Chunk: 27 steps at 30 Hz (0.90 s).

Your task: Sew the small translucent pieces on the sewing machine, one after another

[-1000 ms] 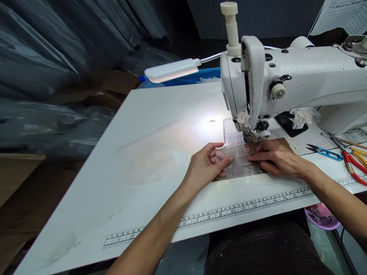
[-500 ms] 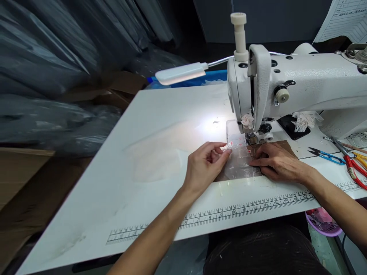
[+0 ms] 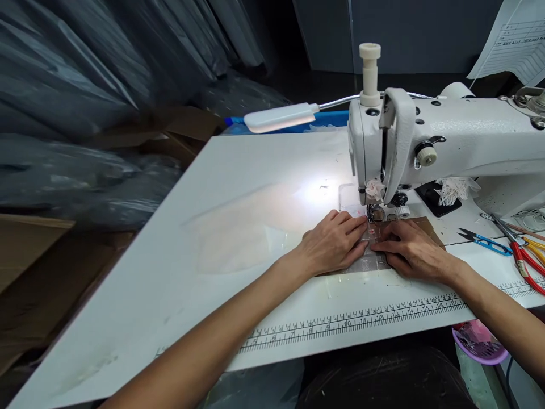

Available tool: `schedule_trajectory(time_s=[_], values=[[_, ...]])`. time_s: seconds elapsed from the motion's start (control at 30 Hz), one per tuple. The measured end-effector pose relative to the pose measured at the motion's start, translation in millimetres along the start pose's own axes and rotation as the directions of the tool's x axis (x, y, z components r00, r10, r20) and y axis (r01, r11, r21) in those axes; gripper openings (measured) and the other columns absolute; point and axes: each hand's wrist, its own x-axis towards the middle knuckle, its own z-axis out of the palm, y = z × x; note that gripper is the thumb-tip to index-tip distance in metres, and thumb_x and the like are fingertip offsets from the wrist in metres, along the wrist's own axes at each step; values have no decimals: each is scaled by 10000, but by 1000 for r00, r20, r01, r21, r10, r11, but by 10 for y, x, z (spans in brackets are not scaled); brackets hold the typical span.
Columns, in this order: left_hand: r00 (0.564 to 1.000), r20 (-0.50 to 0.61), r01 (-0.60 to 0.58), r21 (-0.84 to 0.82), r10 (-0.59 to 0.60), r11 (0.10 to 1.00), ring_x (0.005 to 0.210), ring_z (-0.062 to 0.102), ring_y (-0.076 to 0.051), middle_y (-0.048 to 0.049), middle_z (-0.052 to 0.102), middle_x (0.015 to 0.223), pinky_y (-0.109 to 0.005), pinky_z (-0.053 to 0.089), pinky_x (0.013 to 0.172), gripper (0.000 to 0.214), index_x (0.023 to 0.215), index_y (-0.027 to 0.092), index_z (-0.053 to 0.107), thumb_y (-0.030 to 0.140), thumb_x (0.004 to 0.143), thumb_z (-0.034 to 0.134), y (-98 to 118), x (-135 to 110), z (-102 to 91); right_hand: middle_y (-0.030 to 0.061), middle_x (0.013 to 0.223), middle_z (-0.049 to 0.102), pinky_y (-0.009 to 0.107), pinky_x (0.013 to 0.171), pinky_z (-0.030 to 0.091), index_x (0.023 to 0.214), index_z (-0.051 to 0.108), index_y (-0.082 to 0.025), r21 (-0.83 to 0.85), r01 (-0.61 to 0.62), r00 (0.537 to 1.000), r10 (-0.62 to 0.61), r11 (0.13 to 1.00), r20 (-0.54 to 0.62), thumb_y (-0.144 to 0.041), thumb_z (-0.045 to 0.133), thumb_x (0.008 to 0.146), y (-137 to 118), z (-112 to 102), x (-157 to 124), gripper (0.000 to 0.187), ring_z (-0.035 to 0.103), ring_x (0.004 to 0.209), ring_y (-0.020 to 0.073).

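A clear plastic piece with small red marks lies on a brown sheet in front of the needle of the white sewing machine. My left hand rests flat on the left part of the plastic, fingers stretched toward the presser foot. From the right, my right hand presses the same piece down, its fingers flat and close to the needle. The two hands almost touch at the fingertips. Neither hand grips anything.
A white lamp head on a flexible neck lights the white table. Blue snips and red-handled scissors lie at the right. A printed ruler runs along the front edge. A purple basket hangs below right.
My left hand has moved right and laid its fingers flat on the plastic, where before it was curled at the edge. The right hand has stayed on the piece near the needle.
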Motion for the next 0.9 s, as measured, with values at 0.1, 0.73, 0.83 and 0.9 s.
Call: schedule_trajectory(time_s=[0.1, 0.73, 0.83, 0.9], values=[[995, 70, 69, -53, -65, 996, 971, 596, -278, -146, 662, 1256, -439, 442, 825, 392, 1186, 142, 669, 335, 992, 389, -63, 46, -8, 124, 1048, 594, 438, 869, 519, 1192, 674, -174, -41, -25, 1000, 25, 999, -8, -140, 476, 915, 2, 22, 36, 342, 552, 969, 235], [987, 87, 149, -177, -135, 973, 1092, 562, -312, -158, 641, 1283, -460, 400, 901, 442, 1258, 137, 617, 400, 980, 395, -112, 14, -12, 127, 1053, 576, 433, 851, 530, 1281, 591, -190, -135, -78, 997, 73, 988, -37, -164, 410, 980, -63, 81, 19, 352, 546, 982, 236], [986, 77, 162, -198, -149, 967, 1104, 568, -312, -151, 652, 1276, -472, 400, 911, 437, 1276, 151, 611, 400, 974, 416, -114, -3, -8, 138, 1061, 570, 442, 847, 533, 1291, 582, -173, -111, -78, 996, 74, 991, -40, -164, 391, 982, -62, 83, 19, 364, 540, 984, 241], [986, 66, 161, -210, -150, 964, 1103, 576, -308, -149, 653, 1278, -474, 402, 911, 435, 1288, 150, 607, 390, 970, 430, -117, -13, -3, 142, 1059, 567, 444, 847, 533, 1291, 584, -162, -101, -79, 996, 75, 992, -40, -169, 381, 989, -64, 83, 20, 364, 537, 986, 242]])
